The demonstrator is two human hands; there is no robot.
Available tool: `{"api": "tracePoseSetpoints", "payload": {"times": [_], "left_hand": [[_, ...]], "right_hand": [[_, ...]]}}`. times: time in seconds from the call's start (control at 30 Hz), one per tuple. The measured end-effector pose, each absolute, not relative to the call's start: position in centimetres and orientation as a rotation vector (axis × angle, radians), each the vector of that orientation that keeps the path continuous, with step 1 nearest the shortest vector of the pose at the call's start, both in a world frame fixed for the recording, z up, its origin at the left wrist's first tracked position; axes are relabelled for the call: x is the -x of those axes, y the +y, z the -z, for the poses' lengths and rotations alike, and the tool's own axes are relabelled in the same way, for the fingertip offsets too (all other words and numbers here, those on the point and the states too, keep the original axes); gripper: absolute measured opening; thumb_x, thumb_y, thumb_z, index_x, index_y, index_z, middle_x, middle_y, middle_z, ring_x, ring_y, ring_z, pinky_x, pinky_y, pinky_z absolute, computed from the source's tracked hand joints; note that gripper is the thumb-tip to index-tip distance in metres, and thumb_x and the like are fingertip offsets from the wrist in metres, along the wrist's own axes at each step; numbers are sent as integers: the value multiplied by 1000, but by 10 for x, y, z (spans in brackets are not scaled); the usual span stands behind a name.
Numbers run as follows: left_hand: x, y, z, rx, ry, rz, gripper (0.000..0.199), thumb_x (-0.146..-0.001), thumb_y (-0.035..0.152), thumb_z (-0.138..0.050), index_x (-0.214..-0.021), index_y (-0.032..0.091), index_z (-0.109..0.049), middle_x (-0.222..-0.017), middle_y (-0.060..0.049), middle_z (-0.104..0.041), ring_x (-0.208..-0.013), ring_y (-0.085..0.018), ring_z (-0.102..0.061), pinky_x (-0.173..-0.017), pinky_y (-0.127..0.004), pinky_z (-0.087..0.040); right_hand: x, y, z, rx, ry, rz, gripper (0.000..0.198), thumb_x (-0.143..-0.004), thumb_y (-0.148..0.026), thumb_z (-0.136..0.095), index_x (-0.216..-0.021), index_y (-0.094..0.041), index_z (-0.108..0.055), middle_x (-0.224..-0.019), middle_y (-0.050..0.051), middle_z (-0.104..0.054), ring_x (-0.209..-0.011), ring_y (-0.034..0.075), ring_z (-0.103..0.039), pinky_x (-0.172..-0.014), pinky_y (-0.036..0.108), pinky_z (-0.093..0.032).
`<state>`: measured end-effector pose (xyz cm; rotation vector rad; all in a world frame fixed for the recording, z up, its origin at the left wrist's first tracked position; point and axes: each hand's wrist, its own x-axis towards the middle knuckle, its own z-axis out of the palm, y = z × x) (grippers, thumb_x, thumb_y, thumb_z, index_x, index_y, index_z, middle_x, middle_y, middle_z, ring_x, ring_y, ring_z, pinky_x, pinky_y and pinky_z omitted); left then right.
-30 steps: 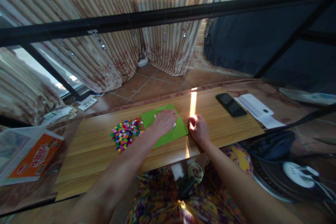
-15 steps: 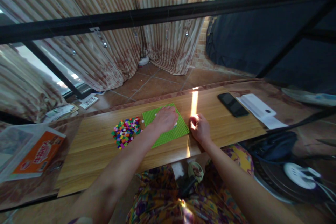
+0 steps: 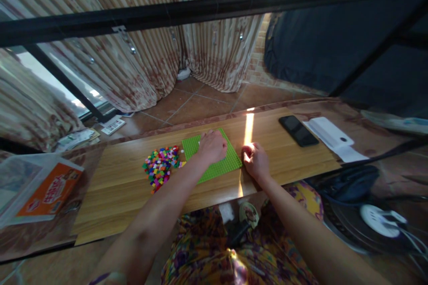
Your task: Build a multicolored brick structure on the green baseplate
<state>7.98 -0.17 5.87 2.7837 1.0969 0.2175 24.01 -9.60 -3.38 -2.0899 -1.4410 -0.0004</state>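
Observation:
A green studded baseplate (image 3: 230, 163) lies on the wooden board. Over its middle, my left hand (image 3: 213, 146) is closed with the fingers bent down against the plate; whatever they pinch is hidden beneath the hand. A few whitish pieces show at the edge of that hand. Just off the plate's right corner, my right hand (image 3: 256, 160) rests on the board with its fingers curled in, and I cannot make out what is inside them. Left of the plate spreads a pile of small coloured building bricks (image 3: 159, 164), partly behind my left forearm.
A black phone (image 3: 298, 131) and a white sheet or box (image 3: 329, 136) lie at the right. At the far left stands a clear plastic bin (image 3: 67, 164) with an orange label. A white power strip (image 3: 379, 220) sits low right. A dark metal bar (image 3: 200, 10) crosses beyond the board (image 3: 110, 187).
My left hand has shifted slightly on the baseplate and covers more of the white pieces. My right hand stays in place. The view has tilted a little.

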Motion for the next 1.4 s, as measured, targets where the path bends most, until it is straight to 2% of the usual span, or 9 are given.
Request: {"api": "tracePoseSetpoints", "payload": {"times": [0.17, 0.3, 0.4, 0.5, 0.63, 0.9, 1.13, 1.4], "left_hand": [[-82, 9, -57, -2634, 1209, -141, 23, -75, 17, -56, -74, 22, -78, -92, -8, -72, -93, -24, -60, -84, -38, -49], [-76, 17, -51, -2622, 1162, -181, 22, -76, 19, -57, -75, 23, -78, -89, -5, -73, -95, -22, -62, -92, -38, -48], [-66, 19, -48, -2622, 1082, -273, 19, -80, 26, -60, -84, 24, -78, -103, -4, -72, -103, -20, -62, -99, -35, -46], [-52, 16, -49, -2527, 1014, -483, 24, -82, 30, -61, -99, 20, -76, -119, -8, -67, -110, -19, -61, -101, -33, -46], [-20, 9, -51, -2384, 1016, -683, 25, -89, 27, -53, -102, 19, -73, -116, -7, -68, -108, -17, -63, -101, -33, -48], [62, -13, -21, -2098, 1340, -906, 22, -87, 26, -51, -96, 20, -70, -105, -7, -72, -100, -20, -66, -96, -39, -52], [108, -40, -4, -2011, 1528, -955, 21, -86, 28, -52, -95, 22, -70, -102, -5, -73, -96, -19, -67, -92, -36, -54], [134, -57, 5, -2023, 1790, -1067, 25, -88, 25, -49, -106, 20, -66, -109, -8, -69, -106, -22, -63, -99, -39, -50]], "right_hand": [[-240, -96, 35, 2091, -1433, -5, 23, -88, -18, -45, -80, -19, -66, -83, 7, -58, -80, 20, -51, -68, 29, -36], [-240, -96, 34, 2083, -1433, 0, 23, -89, -20, -45, -76, -19, -65, -81, 7, -58, -78, 20, -51, -66, 30, -35], [-240, -96, 35, 2072, -1432, 7, 23, -89, -21, -45, -77, -19, -65, -81, 7, -58, -77, 20, -51, -66, 29, -35], [-241, -95, 35, 2062, -1430, 7, 23, -89, -22, -44, -80, -19, -66, -82, 7, -59, -77, 20, -52, -66, 29, -36], [-242, -95, 37, 2054, -1431, 2, 23, -89, -22, -45, -82, -19, -66, -82, 7, -59, -76, 20, -53, -67, 29, -37], [-244, -96, 41, 2049, -1425, 18, 21, -88, -24, -47, -85, -18, -67, -80, 7, -59, -75, 20, -52, -67, 30, -38], [-245, -99, 39, 2025, -1449, 6, 21, -86, -25, -47, -87, -18, -67, -84, 8, -61, -74, 20, -53, -67, 31, -39], [-252, -100, 44, 2019, -1421, -15, 22, -82, -29, -50, -88, -18, -69, -87, 10, -65, -74, 22, -58, -66, 34, -42]]}}
